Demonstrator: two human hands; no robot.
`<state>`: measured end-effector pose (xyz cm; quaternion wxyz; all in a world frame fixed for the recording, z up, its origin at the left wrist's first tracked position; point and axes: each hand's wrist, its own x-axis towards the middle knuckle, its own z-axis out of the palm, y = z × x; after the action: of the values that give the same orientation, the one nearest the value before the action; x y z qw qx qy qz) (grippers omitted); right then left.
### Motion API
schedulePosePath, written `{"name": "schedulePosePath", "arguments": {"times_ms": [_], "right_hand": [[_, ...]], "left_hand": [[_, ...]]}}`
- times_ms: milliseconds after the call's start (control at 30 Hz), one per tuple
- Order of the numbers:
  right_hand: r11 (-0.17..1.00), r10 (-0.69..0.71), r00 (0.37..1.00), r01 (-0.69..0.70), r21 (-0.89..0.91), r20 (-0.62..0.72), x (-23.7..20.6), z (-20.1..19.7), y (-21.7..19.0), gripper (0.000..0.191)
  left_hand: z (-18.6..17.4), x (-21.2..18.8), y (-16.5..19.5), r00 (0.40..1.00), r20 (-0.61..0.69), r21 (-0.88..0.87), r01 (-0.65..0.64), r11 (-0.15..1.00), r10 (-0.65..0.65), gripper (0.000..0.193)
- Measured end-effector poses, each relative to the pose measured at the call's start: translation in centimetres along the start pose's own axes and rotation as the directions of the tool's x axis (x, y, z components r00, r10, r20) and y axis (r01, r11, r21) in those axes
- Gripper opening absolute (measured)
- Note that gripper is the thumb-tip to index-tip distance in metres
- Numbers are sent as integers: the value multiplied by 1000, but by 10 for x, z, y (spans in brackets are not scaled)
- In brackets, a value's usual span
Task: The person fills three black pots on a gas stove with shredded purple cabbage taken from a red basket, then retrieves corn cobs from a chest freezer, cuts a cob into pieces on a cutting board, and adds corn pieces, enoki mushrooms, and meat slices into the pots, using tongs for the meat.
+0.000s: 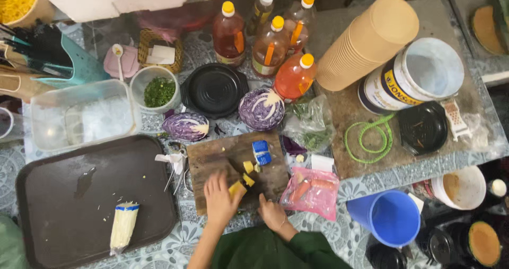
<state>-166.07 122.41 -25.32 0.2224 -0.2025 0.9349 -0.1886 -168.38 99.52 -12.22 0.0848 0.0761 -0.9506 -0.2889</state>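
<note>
Head view, work area: a wooden cutting board (pixel 222 160) lies at centre on a patterned tabletop (pixel 339 232).
Left hand: the left hand (pixel 220 197) rests on the board with fingers curled over a yellow piece (pixel 237 188), pinning it down.
Right hand: the right hand (pixel 271 211) sits at the board's near right edge, closed in a fist; it appears to grip a knife handle, but the blade is too dark to confirm.
Cut pieces: 2 yellow chunks (pixel 248 173) lie on the board just beyond the left hand, apart from it.
Blue item: a small blue-and-white packet (pixel 261 152) stands at the board's far right corner.
Left of board: a dark tray (pixel 63 194) carries 1 bundle of enoki mushrooms (pixel 123 226) in a blue-banded wrapper.
Right of board: a pink bag (pixel 312 190) holding orange sausages lies touching the board's edge; a blue bucket (pixel 386 216) stands further right.
Behind board: 2 halves of red cabbage, one (pixel 185 126) on the left and one (pixel 261 109) cut face up, near a black pan (pixel 213 89) and 5 yellow-capped bottles (pixel 270 46).
Far right: a stack of paper bowls (pixel 366 41) leans on a white tub (pixel 419 75).
</note>
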Motion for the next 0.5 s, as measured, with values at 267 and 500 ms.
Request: {"name": "schedulePosePath", "arguments": {"times_ms": [267,500], "right_hand": [[999,-10,973,17,28,-231,18,-22,-2,41],[996,-93,962,94,-10,-255,10,-51,-38,28]], "left_hand": [[7,-16,-28,989,143,102,-41,994,26,67],[9,-4,-28,994,104,42,-19,999,15,65]]}}
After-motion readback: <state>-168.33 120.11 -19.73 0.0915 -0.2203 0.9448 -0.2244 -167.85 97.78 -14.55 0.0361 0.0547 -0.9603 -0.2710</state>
